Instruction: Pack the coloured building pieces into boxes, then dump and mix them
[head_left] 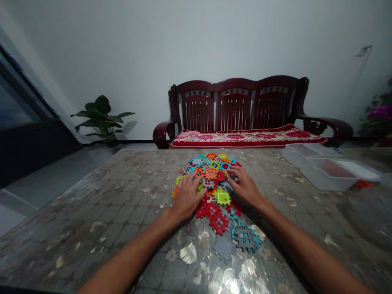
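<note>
A heap of flat plastic interlocking tiles [214, 179] in red, orange, green, blue and grey lies in the middle of the table [101, 212]. My left hand [186, 196] rests palm down on the left side of the heap, fingers stretched out over the tiles. My right hand [243, 185] lies on the right side, fingers spread flat on the pieces. Between the hands sit a green tile [222, 197] and an orange tile [210, 173]. Red tiles [214, 216], a blue one [246, 237] and a grey one [224, 248] trail toward me.
Two clear plastic boxes [327, 171] stand at the table's right side. Behind the table is a dark wooden bench [239, 106] with a red cushion [245, 138]. A potted plant [102, 118] stands by the wall at left, flowers [379, 112] at far right.
</note>
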{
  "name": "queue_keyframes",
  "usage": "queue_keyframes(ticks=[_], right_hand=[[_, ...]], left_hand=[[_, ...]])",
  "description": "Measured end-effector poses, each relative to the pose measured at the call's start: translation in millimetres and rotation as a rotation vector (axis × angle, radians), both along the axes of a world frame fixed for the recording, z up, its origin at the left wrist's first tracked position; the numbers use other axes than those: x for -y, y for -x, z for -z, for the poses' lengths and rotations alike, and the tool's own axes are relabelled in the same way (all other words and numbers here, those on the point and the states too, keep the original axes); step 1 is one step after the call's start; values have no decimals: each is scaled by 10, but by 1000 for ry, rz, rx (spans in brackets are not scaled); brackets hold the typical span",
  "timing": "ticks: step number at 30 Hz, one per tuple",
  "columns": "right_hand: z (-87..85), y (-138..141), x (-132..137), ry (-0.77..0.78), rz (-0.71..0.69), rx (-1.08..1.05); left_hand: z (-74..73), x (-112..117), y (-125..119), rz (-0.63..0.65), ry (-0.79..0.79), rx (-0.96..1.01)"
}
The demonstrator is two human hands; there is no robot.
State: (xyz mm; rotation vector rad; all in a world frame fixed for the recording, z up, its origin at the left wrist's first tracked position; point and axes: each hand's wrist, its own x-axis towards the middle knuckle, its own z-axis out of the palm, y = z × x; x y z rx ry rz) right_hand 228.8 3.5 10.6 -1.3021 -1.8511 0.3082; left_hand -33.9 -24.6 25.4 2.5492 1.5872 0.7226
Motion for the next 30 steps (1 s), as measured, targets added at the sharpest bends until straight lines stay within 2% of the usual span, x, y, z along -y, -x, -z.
queue_keyframes(ticks=[5,9,12,17,19,23,26,30], right_hand=[[51,-126,230,57,-37,-82],[13,-162,291,92,-82,-219],[-93,-113,278,114,-163,-324],[-268,-61,255,167,-335,-339],[-265,-94,255,205,-310,-384],[-144,-195,250,229,-158,-455],[-59,-217,232,142,-105,-389],[-49,-153,200,-23,-145,-266]], left_hand=[[32,554,-166,323,107,-109],[123,740,-295,417,182,-173],[160,729,-378,396,204,-207],[151,606,-435,290,135,-238],[157,553,-427,274,111,-237],[212,481,-390,278,74,-193],[249,473,-365,288,34,-160],[229,517,-329,300,-42,-141]])
